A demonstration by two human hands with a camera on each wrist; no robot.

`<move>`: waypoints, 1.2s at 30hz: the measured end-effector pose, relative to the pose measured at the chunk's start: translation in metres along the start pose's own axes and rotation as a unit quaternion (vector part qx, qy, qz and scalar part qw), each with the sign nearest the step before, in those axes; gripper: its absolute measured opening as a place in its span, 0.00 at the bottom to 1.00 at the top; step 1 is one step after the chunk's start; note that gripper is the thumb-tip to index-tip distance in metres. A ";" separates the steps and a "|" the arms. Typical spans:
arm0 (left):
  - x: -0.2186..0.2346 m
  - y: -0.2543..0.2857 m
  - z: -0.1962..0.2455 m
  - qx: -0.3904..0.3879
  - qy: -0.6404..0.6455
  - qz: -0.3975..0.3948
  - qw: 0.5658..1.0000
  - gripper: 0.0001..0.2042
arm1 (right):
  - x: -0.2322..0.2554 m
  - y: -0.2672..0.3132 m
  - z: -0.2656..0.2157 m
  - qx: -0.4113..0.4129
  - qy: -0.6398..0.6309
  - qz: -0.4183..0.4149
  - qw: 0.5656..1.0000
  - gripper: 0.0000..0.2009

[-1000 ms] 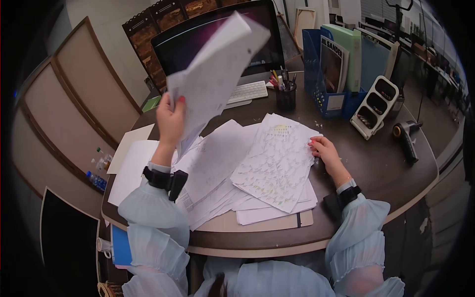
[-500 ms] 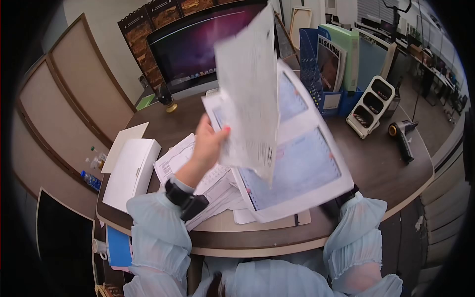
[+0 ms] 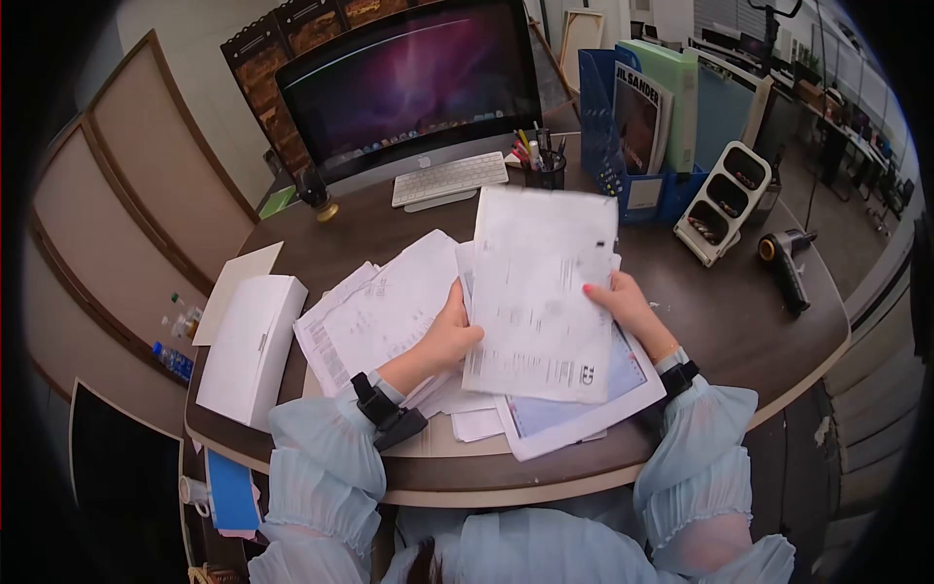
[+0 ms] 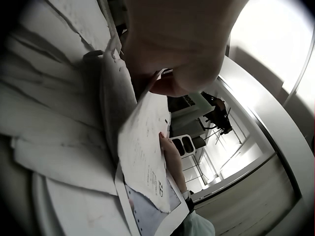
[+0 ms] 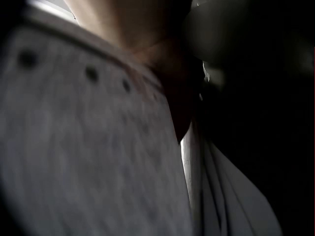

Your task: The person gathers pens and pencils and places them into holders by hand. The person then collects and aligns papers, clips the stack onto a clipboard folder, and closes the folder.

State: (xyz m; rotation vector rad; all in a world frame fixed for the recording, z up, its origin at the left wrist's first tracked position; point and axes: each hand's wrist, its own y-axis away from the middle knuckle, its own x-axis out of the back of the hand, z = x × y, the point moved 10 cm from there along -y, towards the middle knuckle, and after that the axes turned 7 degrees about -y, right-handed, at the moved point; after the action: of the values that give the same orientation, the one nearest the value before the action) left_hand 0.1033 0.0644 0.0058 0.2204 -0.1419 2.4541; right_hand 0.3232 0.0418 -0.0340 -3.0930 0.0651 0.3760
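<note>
A printed white paper sheet [image 3: 545,282], with small blocks of text, is held up in front of the person between both hands. My left hand [image 3: 449,329] grips it at its left edge, the fingers partly hidden behind the paper. At the right edge my right hand [image 3: 628,304] pinches it, thumb on the front face. Beneath it shows a sheet with blue printed panels [image 3: 628,384], tilted over the desk's front. The left wrist view shows the printed sheet [image 4: 145,147] bending where the left hand holds it. Left of the hands lies a spread pile of papers [image 3: 375,321].
A white box [image 3: 248,350] stands at the desk's left. Behind are a keyboard [image 3: 450,181], a monitor [image 3: 409,88] and a pen cup [image 3: 545,170]. On the right stand a blue file holder [image 3: 642,200], a white three-slot rack [image 3: 725,204] and a black handheld device [image 3: 788,268].
The left hand has swung the raised papers down and to the right. The right hand, hidden half a second ago, now grips the printed sheet's right edge. The blue-panelled sheet sits lower, beneath it.
</note>
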 end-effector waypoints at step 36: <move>0.030 0.012 0.072 -0.113 -0.071 -0.086 0.987 0.21 | -0.015 0.021 -0.026 0.014 -0.206 0.010 0.978 0.24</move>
State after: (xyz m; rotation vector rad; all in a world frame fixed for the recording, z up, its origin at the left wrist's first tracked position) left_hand 0.0815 0.0624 0.0815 0.2937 -0.4426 2.2287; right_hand 0.3142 0.0210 -0.0053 -2.9164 0.0914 0.9940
